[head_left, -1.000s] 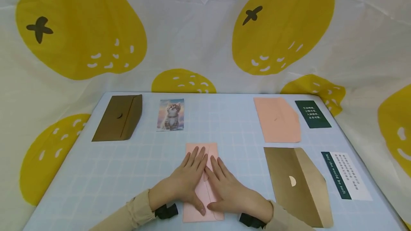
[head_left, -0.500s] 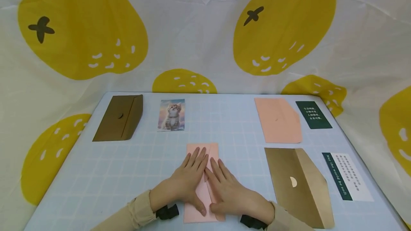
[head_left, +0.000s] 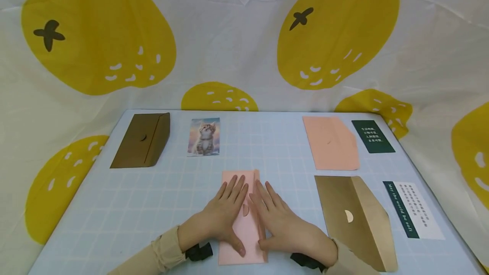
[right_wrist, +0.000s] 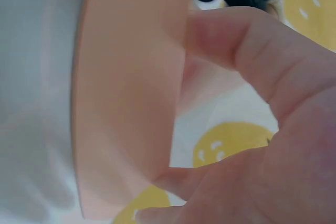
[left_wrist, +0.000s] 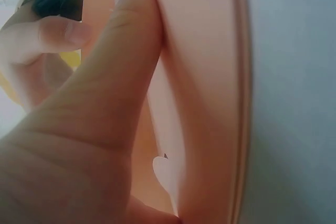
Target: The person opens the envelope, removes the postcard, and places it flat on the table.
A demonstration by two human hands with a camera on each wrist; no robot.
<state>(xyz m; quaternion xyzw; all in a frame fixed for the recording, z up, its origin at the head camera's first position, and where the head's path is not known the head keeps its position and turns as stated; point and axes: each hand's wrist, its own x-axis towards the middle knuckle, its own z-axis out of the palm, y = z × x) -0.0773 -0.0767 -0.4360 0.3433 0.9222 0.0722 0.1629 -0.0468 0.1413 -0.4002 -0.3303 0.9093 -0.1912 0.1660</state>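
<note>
A pink envelope (head_left: 240, 232) lies upright in front of me, its half-moon notch showing near the middle. My left hand (head_left: 225, 213) rests on it with fingers straight and spread. Along the envelope's right side the flap (right_wrist: 126, 87) stands raised, as the right wrist view shows. My right hand (head_left: 280, 224) touches this flap from the right with thumb and fingertips, the fingers fairly straight. In the left wrist view my left thumb (left_wrist: 118, 61) presses on the envelope's face, and the right thumb reaches the flap beyond. The right fingertips are partly hidden behind the flap.
A brown envelope (head_left: 139, 141) and a kitten card (head_left: 204, 138) lie at the back left. On the right are a second pink envelope (head_left: 328, 143), a gold envelope (head_left: 344, 203) with its flap open, a green card (head_left: 372, 136) and a green-and-white card (head_left: 414, 210).
My right hand has shifted right, and the pink envelope's flap has swung up from lying on its face, uncovering the notch. The left hand stays in place.
</note>
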